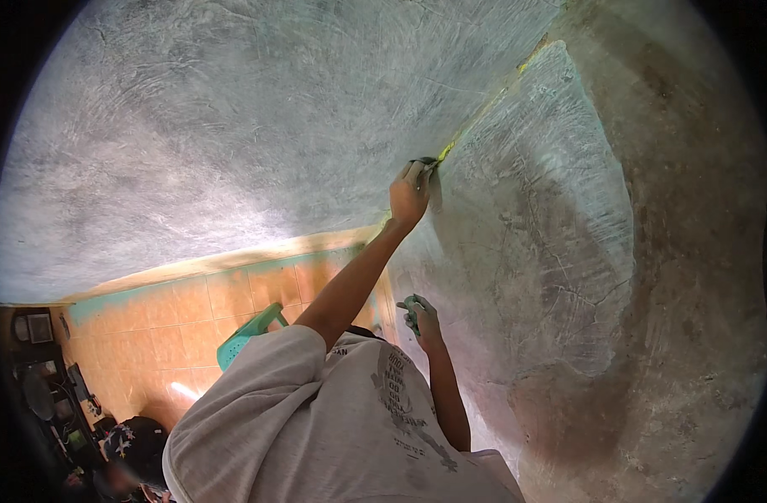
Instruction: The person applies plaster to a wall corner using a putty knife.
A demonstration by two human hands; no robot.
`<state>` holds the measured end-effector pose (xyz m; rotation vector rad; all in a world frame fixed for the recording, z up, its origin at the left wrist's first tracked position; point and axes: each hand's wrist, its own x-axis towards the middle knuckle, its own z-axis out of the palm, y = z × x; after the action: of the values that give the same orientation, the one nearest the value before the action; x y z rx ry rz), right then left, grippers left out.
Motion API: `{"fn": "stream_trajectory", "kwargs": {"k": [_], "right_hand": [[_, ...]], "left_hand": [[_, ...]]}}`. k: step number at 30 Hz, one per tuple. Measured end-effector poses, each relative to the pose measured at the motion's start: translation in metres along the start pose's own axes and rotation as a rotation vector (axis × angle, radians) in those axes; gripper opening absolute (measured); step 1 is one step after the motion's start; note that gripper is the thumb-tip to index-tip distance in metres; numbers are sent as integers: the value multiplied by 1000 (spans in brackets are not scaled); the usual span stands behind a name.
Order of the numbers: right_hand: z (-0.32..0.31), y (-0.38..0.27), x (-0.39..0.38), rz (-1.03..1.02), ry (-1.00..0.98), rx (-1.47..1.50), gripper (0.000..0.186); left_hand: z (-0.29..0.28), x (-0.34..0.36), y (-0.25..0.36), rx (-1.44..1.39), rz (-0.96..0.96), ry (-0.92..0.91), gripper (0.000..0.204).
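Up goes the view along the left arm, and there's the left hand [410, 197], high at the corner where two grey walls meet. Its grip is closed on a small dark piece [423, 160], pressed right at the seam; exactly what the piece is, one cannot tell. A yellow strip [447, 150] runs up the corner from just beside the fingertips.

Down lower, the right hand [423, 323] is in front of the right wall [492, 243], well apart from the left, its grip curled around a greenish lump [412, 313], fingers smeared with grey.

Over on that right wall, a pale, cracked patch [580, 277] with a bluish edge sits against rougher brown. The left wall [232, 109] is swirled grey all over. Below it come orange tiles [178, 323] with a turquoise border, and a green plastic thing with holes [235, 344] peeks out beside the sleeve of the light grey shirt [316, 427]. Dark clutter [44, 394] crowds the far left, too dim to sort out.
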<state>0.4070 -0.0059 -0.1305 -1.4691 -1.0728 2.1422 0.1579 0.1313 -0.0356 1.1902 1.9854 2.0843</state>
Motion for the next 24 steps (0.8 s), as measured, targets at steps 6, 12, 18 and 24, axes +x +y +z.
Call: {"fn": "stream_trajectory", "kwargs": {"k": [6,12,18,24], "right_hand": [[-1,4,4,1,-16,-22,14],[3,-1,4,16,-9,-32,22],[-5,1,6,20,-2,-5,19],[1,-2,3,13,-27,-23,18]], "left_hand": [[1,-28,-54,99,-59,-85,18],[0,-16,-30,40,-63,-44,13],[-2,3,6,5,-45,-58,13],[-7,-46,-73,140,-129,-80,15]]}}
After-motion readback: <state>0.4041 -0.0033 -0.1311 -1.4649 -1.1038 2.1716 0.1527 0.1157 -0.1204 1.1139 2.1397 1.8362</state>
